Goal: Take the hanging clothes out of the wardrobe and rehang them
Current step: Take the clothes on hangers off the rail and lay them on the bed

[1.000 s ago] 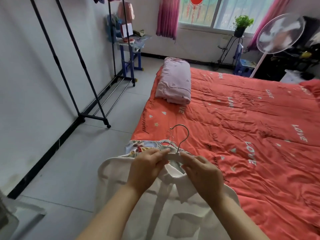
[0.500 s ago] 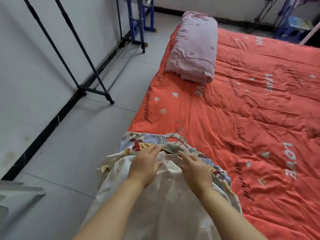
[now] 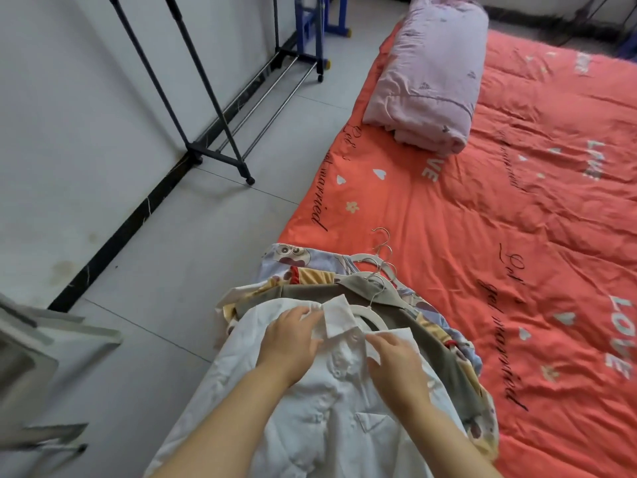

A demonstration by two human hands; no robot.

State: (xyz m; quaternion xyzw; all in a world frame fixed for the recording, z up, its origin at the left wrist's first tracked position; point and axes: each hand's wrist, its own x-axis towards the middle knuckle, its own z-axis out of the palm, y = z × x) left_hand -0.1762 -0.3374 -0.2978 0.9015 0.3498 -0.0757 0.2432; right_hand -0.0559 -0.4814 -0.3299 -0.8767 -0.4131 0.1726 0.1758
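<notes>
Creased white collared shirt [image 3: 327, 419] on hanger [image 3: 370, 314]

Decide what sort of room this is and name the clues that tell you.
Most likely a bedroom: a wide orange-covered bed, a clothes rack standing by the wall, and a white shirt on a hanger laid at the bed's edge.
</notes>
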